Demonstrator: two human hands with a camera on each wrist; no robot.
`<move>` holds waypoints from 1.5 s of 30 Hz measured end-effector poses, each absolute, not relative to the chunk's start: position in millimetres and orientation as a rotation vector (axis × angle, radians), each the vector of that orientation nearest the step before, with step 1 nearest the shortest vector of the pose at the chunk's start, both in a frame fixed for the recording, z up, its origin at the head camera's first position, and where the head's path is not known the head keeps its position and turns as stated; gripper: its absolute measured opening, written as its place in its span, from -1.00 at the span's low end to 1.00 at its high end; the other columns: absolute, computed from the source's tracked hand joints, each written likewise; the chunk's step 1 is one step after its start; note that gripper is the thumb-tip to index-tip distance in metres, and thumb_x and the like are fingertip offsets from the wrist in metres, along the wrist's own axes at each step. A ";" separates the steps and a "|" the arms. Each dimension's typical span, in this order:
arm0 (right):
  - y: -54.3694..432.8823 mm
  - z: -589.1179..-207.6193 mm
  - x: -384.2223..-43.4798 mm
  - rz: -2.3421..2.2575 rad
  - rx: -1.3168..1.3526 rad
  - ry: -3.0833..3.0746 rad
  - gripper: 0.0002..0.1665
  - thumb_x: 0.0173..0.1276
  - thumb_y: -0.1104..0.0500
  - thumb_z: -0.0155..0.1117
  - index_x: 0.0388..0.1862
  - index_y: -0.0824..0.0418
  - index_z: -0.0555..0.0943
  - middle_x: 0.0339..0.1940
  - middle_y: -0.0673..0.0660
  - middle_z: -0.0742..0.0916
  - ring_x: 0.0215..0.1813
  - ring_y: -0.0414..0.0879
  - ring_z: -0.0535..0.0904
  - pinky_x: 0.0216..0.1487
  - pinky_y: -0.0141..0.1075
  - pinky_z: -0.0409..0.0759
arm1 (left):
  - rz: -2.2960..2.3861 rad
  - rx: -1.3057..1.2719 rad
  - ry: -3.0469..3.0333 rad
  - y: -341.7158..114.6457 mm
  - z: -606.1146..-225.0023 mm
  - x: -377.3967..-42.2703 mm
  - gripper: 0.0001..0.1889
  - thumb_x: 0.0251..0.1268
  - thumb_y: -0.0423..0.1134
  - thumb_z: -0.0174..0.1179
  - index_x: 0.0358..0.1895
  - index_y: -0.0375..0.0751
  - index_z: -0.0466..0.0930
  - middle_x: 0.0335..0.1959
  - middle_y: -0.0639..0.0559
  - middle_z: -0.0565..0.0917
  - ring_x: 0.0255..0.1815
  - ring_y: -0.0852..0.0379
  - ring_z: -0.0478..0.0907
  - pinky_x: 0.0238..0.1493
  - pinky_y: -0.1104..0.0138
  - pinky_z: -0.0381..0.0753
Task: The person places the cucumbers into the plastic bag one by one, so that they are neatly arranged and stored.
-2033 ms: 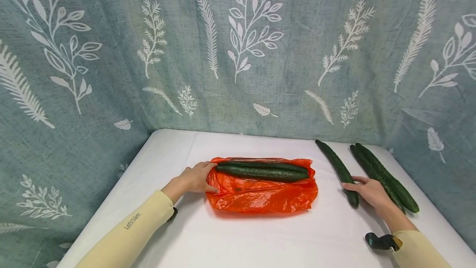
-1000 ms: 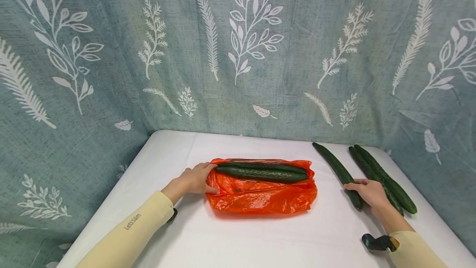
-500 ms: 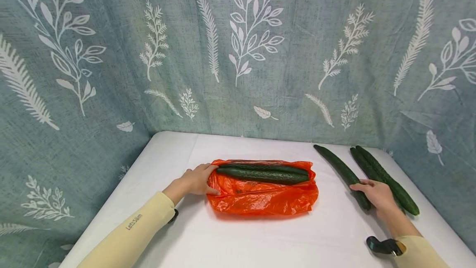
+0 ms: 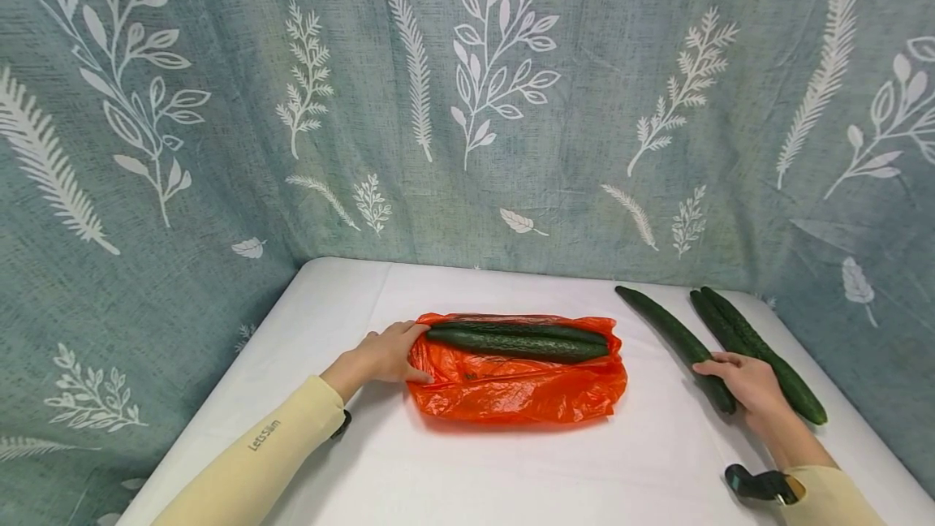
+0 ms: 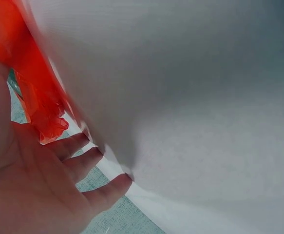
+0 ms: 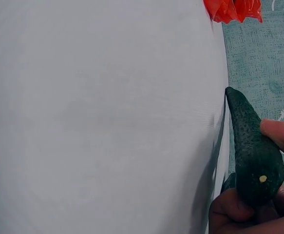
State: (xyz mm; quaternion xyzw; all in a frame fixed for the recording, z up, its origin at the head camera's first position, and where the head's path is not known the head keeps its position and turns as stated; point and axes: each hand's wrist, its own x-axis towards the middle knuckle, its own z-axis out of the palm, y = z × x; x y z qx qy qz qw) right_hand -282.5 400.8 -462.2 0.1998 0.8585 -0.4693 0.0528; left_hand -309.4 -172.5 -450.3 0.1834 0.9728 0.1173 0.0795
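Observation:
At the middle of the table, in the head view, lies a red plastic bag [image 4: 526,400] with two dark green cucumbers [image 4: 519,343] side by side on it. My left hand [image 4: 383,354] rests at the bag's left end, thumb over its edge. In the left wrist view its fingers [image 5: 105,192] are extended and spread, tips at the white cloth. Toward the right, my right hand [image 4: 748,384] grips a single cucumber [image 4: 668,331] near its thick near end. In the right wrist view that cucumber [image 6: 254,151] sits between thumb and curled fingers, its blunt end facing the camera.
Two more cucumbers [image 4: 774,368] lie together beyond the right hand, close to the table's right side. A white cloth covers the table [image 4: 511,477]. Behind and at both sides hangs a blue-green leaf-patterned curtain [image 4: 409,209].
The right hand has shifted slightly right, and the near end of its cucumber has swung right with it, slanting more. Left hand and bag look the same.

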 end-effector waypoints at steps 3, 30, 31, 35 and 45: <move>401.2 -460.4 -281.9 -1.439 0.595 2.587 0.19 0.30 -0.28 0.34 0.61 0.37 0.05 0.63 0.48 -0.04 0.59 0.47 -0.13 0.45 0.33 0.14 | 0.339 0.546 2.913 -172.3 -450.2 -309.0 0.03 0.08 0.31 0.41 0.57 -0.01 0.18 0.55 -0.15 0.27 0.55 -0.16 0.23 0.36 -0.19 0.32; 396.9 -423.0 -274.4 -1.502 0.388 2.594 0.11 0.38 -0.14 0.34 0.60 0.42 0.03 0.62 0.51 -0.01 0.61 0.45 -0.14 0.51 0.33 -0.03 | 0.362 0.538 2.906 -172.1 -449.5 -306.1 0.02 0.07 0.30 0.42 0.57 -0.01 0.19 0.55 -0.15 0.27 0.55 -0.17 0.22 0.37 -0.21 0.30; 396.3 -421.6 -274.4 -1.503 0.387 2.594 0.10 0.38 -0.13 0.34 0.60 0.42 0.04 0.61 0.51 -0.01 0.61 0.45 -0.13 0.50 0.34 -0.03 | 0.362 0.536 2.906 -172.2 -449.6 -306.1 0.02 0.07 0.30 0.42 0.57 0.00 0.19 0.55 -0.15 0.27 0.55 -0.17 0.22 0.38 -0.21 0.29; 394.1 -415.4 -275.0 -1.492 0.381 2.583 0.09 0.37 -0.13 0.35 0.59 0.42 0.05 0.62 0.51 0.00 0.60 0.45 -0.12 0.49 0.36 -0.04 | 0.363 0.536 2.905 -172.8 -450.3 -307.1 0.02 0.06 0.30 0.42 0.56 0.00 0.20 0.55 -0.14 0.27 0.55 -0.16 0.21 0.38 -0.21 0.29; 386.7 -403.0 -273.9 -1.423 0.242 2.621 0.07 0.39 -0.12 0.34 0.57 0.45 0.08 0.60 0.51 0.08 0.59 0.48 -0.11 0.46 0.40 -0.02 | 0.369 0.542 2.905 -173.6 -451.3 -309.8 0.02 0.06 0.30 0.42 0.57 0.00 0.19 0.55 -0.14 0.28 0.55 -0.16 0.21 0.39 -0.23 0.27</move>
